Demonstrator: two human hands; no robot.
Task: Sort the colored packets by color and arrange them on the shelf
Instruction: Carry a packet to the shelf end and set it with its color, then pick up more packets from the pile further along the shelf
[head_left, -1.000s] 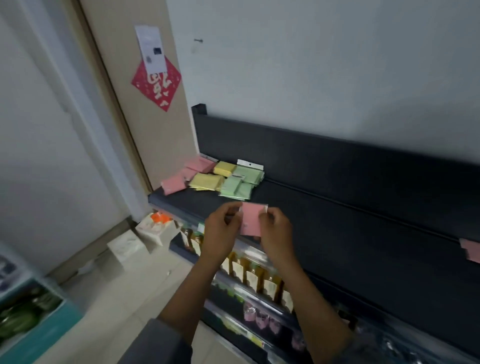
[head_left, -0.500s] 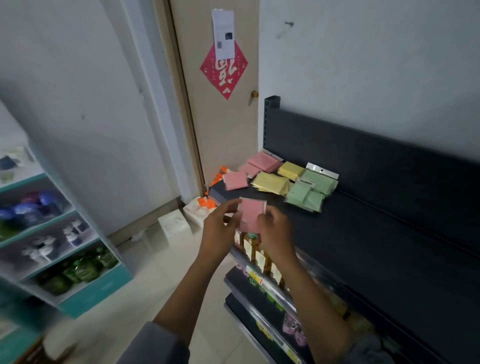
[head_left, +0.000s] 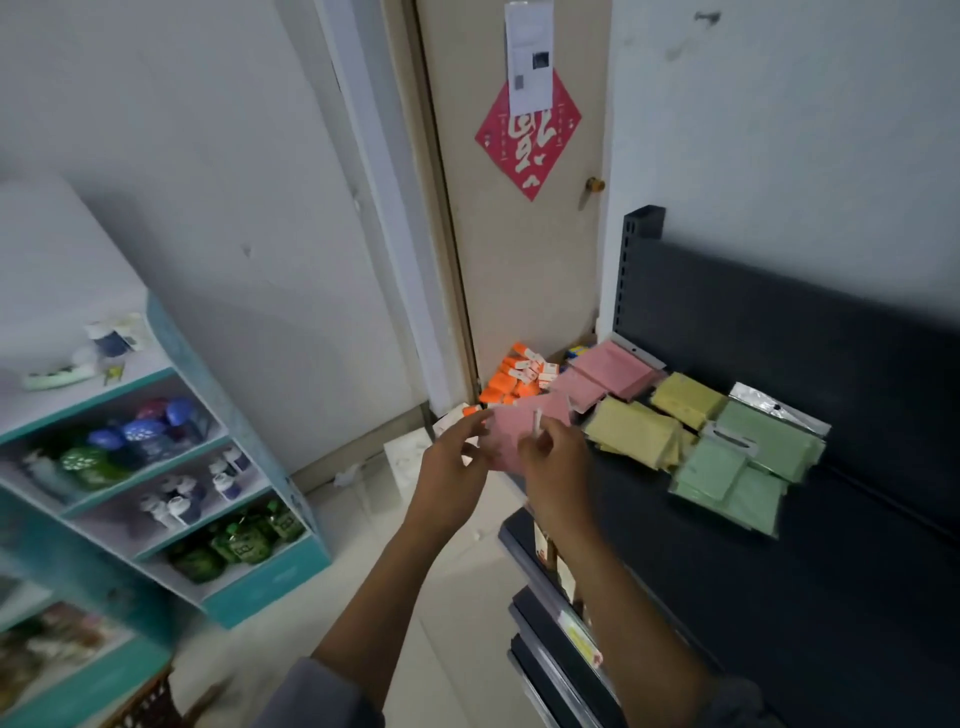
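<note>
Above black shelf (head_left: 779, 597): both hands pinching pink packet (head_left: 506, 439); packet writing unreadable.

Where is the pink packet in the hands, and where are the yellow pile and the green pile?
pink packet (head_left: 506, 441), head view, bare middle between both hands.
yellow pile (head_left: 631, 434), head view, top packet's face.
green pile (head_left: 748, 462), head view, middle of the stack.

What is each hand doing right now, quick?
Left hand: pinching the left edge of the pink packet.
Right hand: holding the same pink packet, fingers curled around its right side.
</note>
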